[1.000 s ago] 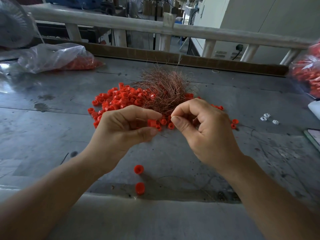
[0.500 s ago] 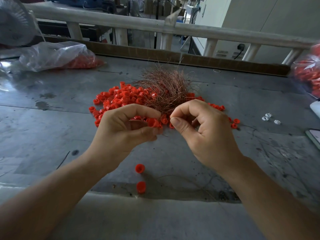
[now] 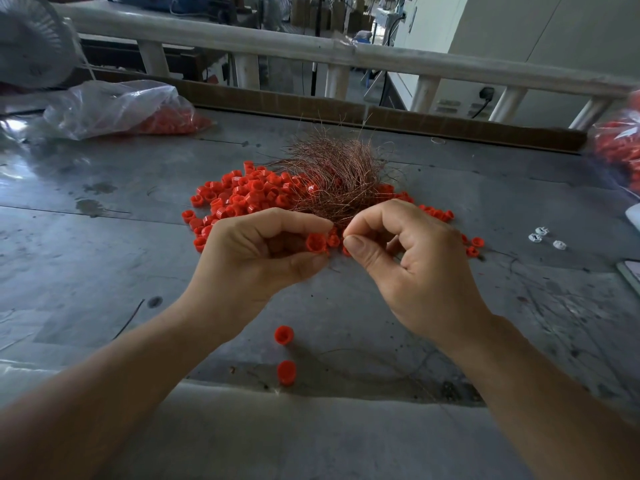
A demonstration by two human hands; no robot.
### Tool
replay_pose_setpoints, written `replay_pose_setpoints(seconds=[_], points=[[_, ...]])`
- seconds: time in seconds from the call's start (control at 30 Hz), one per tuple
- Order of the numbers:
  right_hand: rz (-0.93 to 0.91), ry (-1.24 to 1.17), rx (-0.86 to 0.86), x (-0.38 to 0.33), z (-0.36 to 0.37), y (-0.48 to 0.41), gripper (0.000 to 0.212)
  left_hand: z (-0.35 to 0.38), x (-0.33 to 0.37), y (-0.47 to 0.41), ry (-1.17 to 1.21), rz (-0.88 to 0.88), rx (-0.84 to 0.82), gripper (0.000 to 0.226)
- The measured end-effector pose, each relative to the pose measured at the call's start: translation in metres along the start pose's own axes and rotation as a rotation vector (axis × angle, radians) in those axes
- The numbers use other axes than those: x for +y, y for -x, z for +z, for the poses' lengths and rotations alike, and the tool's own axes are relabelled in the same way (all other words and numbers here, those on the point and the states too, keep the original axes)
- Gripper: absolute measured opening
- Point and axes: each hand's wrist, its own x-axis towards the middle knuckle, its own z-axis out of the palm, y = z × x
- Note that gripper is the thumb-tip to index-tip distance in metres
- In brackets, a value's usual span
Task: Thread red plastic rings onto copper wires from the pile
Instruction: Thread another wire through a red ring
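Clear plastic bag of red rings [image 3: 117, 109] at 10 o'clock: spare stock, parked well clear. Left hand [image 3: 263, 258] pinches one red plastic ring [image 3: 317, 243] between thumb and forefinger, bore facing 3 o'clock, likely presented for straight entry. Pile of loose red rings [image 3: 242, 192] and tangled bundle of thin copper wires [image 3: 336, 174] at 12 o'clock, just beyond both hands for short reach. Right hand [image 3: 412, 261] has thumb and forefinger pinched tight just beside the ring, presumably on a single copper wire; strand too fine to confirm. Two stray red rings [image 3: 284, 335] at 6 o'clock. Small white plastic pieces [image 3: 542, 237] at 3 o'clock. Scuffed grey metal table [image 3: 104, 271]; white railing [image 3: 346, 51], workshop behind.
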Motion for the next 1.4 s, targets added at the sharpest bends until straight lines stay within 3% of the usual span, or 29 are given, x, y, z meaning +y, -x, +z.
replay_pose_setpoints(seconds=[0.53, 0.9, 1.2, 1.4], points=[[-0.005, 0.069, -0.047, -0.0002, 0.0003, 0.0003, 0.005, -0.0017, 0.0002, -0.0008, 0.189, -0.078, -0.092, 0.036], [0.039, 0.088, -0.073, -0.0011, -0.0014, -0.0008, 0.009, -0.0019, 0.0003, -0.0006, 0.149, -0.063, -0.111, 0.031], [0.151, -0.121, -0.106, -0.0021, -0.0057, -0.0011, 0.02, -0.0021, 0.0017, -0.0011, 0.234, -0.138, -0.096, 0.03], [0.392, -0.426, -0.175, -0.0008, -0.0046, -0.0037, 0.031, -0.0029, 0.0028, -0.0016, 0.395, -0.202, -0.138, 0.027]])
